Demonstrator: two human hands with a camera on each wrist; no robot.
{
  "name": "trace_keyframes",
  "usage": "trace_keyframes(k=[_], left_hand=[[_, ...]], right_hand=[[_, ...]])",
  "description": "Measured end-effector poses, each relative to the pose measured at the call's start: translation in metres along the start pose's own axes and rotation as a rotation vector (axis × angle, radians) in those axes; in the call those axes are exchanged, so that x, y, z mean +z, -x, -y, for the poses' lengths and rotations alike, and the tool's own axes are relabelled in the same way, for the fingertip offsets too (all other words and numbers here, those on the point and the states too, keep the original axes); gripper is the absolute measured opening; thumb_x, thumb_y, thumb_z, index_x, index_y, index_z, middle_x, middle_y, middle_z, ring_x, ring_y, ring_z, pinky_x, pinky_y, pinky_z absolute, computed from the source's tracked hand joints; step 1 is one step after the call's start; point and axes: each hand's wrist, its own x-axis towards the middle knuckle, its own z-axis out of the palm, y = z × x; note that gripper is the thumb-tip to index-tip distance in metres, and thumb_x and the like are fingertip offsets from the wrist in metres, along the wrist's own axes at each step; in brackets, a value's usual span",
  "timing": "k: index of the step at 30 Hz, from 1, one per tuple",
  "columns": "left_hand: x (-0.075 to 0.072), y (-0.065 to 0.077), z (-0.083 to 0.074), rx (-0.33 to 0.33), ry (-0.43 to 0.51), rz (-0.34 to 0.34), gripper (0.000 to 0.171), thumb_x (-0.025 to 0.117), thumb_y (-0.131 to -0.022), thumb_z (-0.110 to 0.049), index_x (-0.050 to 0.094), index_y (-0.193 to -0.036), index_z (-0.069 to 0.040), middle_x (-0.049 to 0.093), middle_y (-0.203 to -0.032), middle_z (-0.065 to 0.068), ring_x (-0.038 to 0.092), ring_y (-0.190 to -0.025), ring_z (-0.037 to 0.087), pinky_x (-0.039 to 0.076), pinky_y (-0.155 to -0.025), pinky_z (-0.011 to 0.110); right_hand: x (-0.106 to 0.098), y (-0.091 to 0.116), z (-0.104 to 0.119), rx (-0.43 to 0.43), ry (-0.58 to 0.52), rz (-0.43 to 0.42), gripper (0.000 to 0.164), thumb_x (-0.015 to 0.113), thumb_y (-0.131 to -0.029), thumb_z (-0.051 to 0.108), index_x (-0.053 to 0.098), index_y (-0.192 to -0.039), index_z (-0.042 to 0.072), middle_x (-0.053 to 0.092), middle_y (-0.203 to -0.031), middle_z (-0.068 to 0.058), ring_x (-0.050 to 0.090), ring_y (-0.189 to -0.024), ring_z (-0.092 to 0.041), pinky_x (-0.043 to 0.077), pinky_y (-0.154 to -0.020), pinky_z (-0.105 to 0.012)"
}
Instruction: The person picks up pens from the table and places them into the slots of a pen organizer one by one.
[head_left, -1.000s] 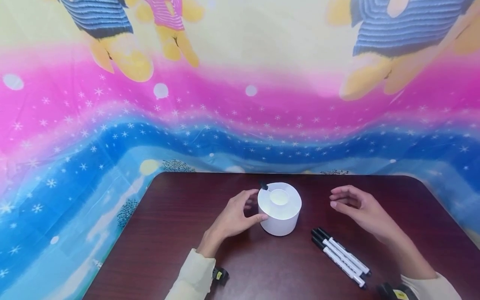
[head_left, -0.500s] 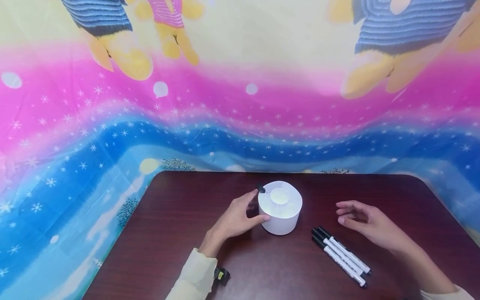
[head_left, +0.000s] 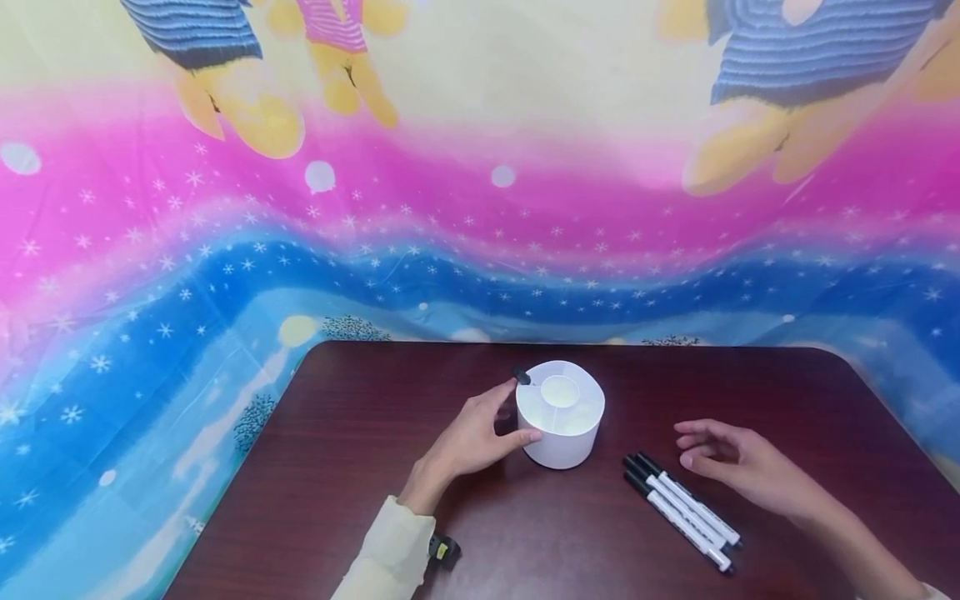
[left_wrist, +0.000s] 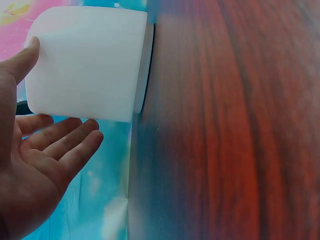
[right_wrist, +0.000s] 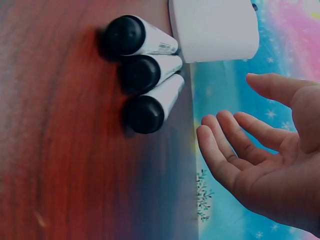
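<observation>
A white round desk organizer with a round inner cup and dividers stands upright on the table. A short black end, like a marker's, pokes above its far-left rim; the rest is hidden. My left hand holds the organizer's left side, thumb on the front wall and fingers along the side, as the left wrist view also shows. Three white markers with black caps lie side by side to the right. My right hand hovers beyond and right of them, fingers loosely bent, touching nothing.
The dark red-brown table has rounded far corners. Behind it hangs a colourful printed cloth. A black strap piece is on the left wrist near the cuff.
My right hand has drawn back toward me and slightly right. The organizer has turned a little under my left hand, its black end shifting left. The markers lie still.
</observation>
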Motion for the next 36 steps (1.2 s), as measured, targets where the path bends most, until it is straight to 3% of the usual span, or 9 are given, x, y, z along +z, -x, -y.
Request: trace_keyframes(k=[21, 36], left_hand=[[0.0, 0.0, -0.001, -0.012, 0.005, -0.004, 0.089, 0.081, -0.094, -0.054, 0.043, -0.165, -0.016, 0.059, -0.158, 0.005, 0.07, -0.132, 0.021, 0.056, -0.113, 0.039], [0.001, 0.0, 0.0, -0.006, 0.0, -0.001, 0.089, 0.08, -0.094, -0.055, 0.042, -0.165, -0.016, 0.058, -0.158, 0.005, 0.07, -0.132, 0.022, 0.057, -0.112, 0.04]], right_hand=[[0.004, 0.008, -0.016, 0.039, -0.018, 0.107, 0.05, 0.072, -0.104, 0.019, 0.06, -0.144, -0.009, 0.073, -0.127, -0.019, 0.071, -0.099, 0.002, 0.063, -0.079, -0.024], [0.005, 0.009, -0.021, 0.074, -0.108, 0.198, 0.054, 0.073, -0.102, 0.013, 0.055, -0.145, -0.014, 0.069, -0.124, -0.017, 0.069, -0.097, -0.002, 0.065, -0.079, -0.028]])
